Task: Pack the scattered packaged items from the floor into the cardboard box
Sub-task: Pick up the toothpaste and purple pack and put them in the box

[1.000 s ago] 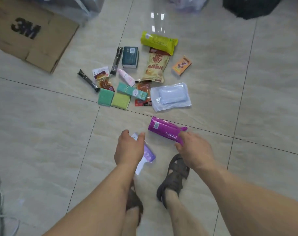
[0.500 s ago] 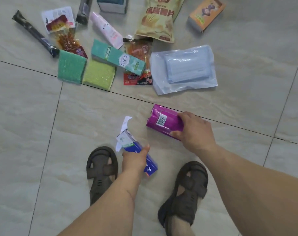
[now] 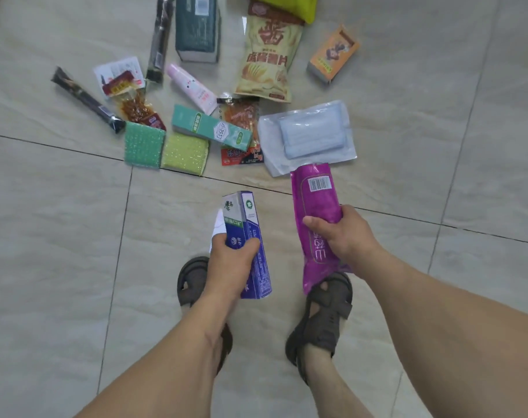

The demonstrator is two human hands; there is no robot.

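Both forearms are extended toward 12 o'clock. The left hand (image 3: pixel 229 260) is curled round a blue toothpaste box (image 3: pixel 250 233); at 3 o'clock of it, the right hand (image 3: pixel 344 233) is wrapped round a purple packet (image 3: pixel 315 200).

We have one head-worn wide-angle view, looking steeply down from standing height, our hands (image 3: pixel 289 245) close at frame centre, our sandalled feet (image 3: pixel 320 315) below, tiled floor (image 3: pixel 60 251) filling the frame, edges bowed.
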